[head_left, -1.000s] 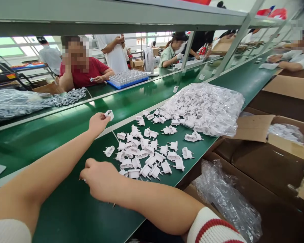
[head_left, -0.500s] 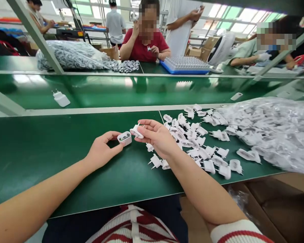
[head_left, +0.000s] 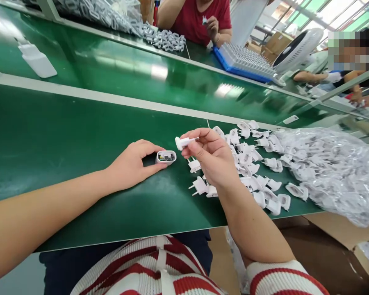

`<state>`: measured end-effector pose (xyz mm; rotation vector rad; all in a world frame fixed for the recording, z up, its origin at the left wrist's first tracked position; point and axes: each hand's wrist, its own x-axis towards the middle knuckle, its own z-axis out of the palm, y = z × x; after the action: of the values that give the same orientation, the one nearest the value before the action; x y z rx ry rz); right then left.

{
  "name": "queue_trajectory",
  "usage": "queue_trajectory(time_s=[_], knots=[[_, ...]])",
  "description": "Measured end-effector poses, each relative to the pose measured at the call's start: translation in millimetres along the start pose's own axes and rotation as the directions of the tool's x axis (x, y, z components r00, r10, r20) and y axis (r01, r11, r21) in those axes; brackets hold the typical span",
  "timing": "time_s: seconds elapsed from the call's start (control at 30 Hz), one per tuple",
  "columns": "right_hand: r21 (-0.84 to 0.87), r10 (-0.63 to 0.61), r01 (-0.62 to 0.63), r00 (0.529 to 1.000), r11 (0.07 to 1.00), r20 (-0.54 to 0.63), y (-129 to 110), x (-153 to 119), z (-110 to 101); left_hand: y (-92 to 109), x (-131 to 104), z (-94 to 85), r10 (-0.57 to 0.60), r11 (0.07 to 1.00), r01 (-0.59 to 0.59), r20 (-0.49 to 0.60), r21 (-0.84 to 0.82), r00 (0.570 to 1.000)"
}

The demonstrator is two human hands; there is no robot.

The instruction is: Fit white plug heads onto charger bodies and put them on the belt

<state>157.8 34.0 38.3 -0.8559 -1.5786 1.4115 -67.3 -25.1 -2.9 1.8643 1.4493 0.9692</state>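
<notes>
Casing [head_left: 169,163] (circuit parts [head_left: 166,157] inside) in left hand [head_left: 137,164]

The white housing [head_left: 166,157], a rounded oval shell, is in the left hand [head_left: 137,166], its open end showing electronics inside. Just beside it, apart, the white cap [head_left: 184,143] lies sideways in the right hand [head_left: 213,157], pins pointing right.

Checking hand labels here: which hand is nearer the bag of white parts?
Right. The right hand is left of the bag, loose parts between; the left hand is farther left.
</notes>
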Motion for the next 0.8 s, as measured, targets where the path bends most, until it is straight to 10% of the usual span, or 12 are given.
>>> queue_trajectory(time_s=[0.33, 0.8], knots=[[-0.432, -0.394, 0.39, 0.915, 0.813, 0.086, 3.1, -8.8, 3.0, -0.3, 0.6, -0.3, 0.014, 0.999, -0.013, 0.045, -0.033, 0.999], [-0.659, -0.276, 0.39, 0.921, 0.643, 0.276, 10.6, -13.8, 4.0, -0.6, 1.0, -2.8, -0.041, 0.993, 0.027, 0.126, 0.114, 0.991]])
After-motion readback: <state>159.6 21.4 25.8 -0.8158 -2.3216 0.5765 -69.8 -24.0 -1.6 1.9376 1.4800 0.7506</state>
